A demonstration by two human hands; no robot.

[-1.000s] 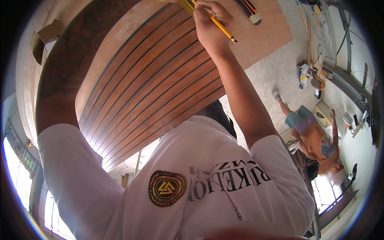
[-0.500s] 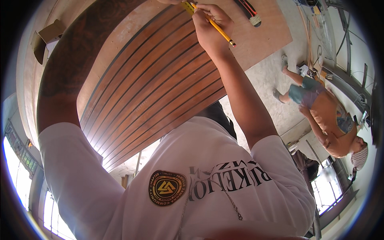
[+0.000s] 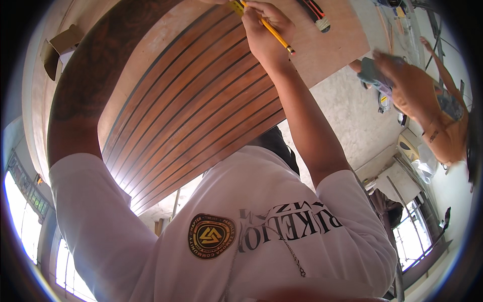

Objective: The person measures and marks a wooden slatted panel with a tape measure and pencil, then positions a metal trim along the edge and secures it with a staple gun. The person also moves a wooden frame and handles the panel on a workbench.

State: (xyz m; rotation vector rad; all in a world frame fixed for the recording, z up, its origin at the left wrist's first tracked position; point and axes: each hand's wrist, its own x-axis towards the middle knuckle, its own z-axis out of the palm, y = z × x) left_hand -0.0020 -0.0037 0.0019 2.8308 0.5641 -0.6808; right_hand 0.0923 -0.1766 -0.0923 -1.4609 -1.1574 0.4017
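A yellow pencil is pinched in the closed fingers of my right hand, its eraser end slanting back over my wrist. That hand rests at the far end of a brown slatted wood panel with dark grooves. Close beside its fingertips lies a piece of a yellow measuring strip, mostly cut off by the upper edge. Only a sliver of my left hand shows next to the strip; its fingers are out of sight.
A red and black tool with a pale end lies on the plain wood board right of my hand. An open cardboard box stands at the left. Another person is on the concrete floor at the right.
The other person has moved farther up and right, bending, with an arm reaching out. My arms, my right hand and the pencil have barely shifted.
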